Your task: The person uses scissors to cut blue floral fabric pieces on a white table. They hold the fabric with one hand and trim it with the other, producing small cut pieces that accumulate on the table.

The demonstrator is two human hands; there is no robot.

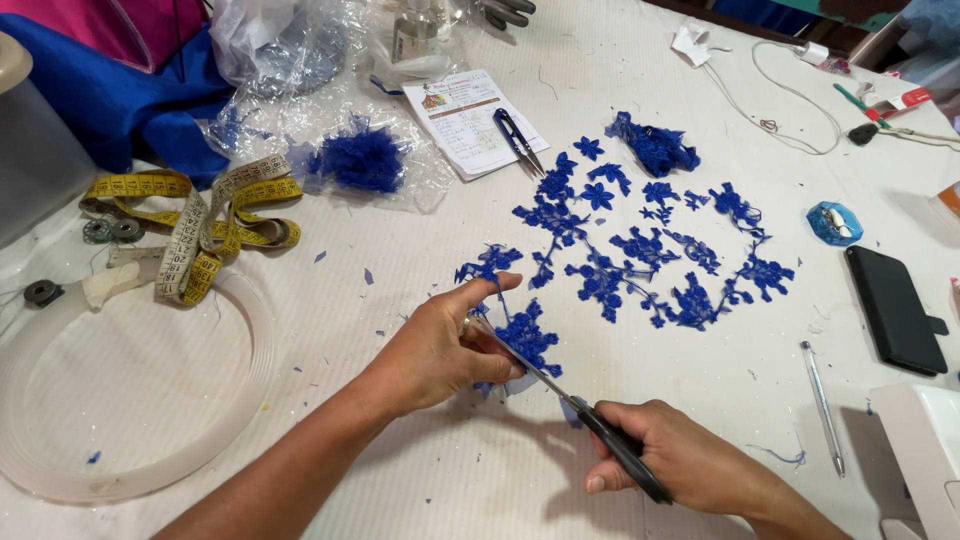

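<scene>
Two hands at work, both the wearer's own. What does each one hold?

— Left hand (440, 350) pins a blue lace piece (525, 338) flat against the white table (400, 240), thumb stretched out over it, fingers curled onto its near edge. Right hand (665, 462) is wrapped tight around the dark handles of the scissors (560, 392).

— Why is the lace held that way?

— My judgement: pressing it flat keeps the motif taut and steady where the blades meet it. The blades run under the left fingers and reach the lace there; how far they stand apart I cannot tell, as the fingers cover them.

— And the surroundings?

— Cut lace motifs (640, 230) lie spread out beyond the hands, apart from one another, seemingly laid out for sorting. A yellow tape measure (200, 225) sits coiled to the left, above a pale plastic hoop (130, 390). Small thread snips (518, 140) rest on a printed card (470, 120). A pen (822, 405) and a dark phone (893, 308) lie to the right, well apart from the work.
</scene>
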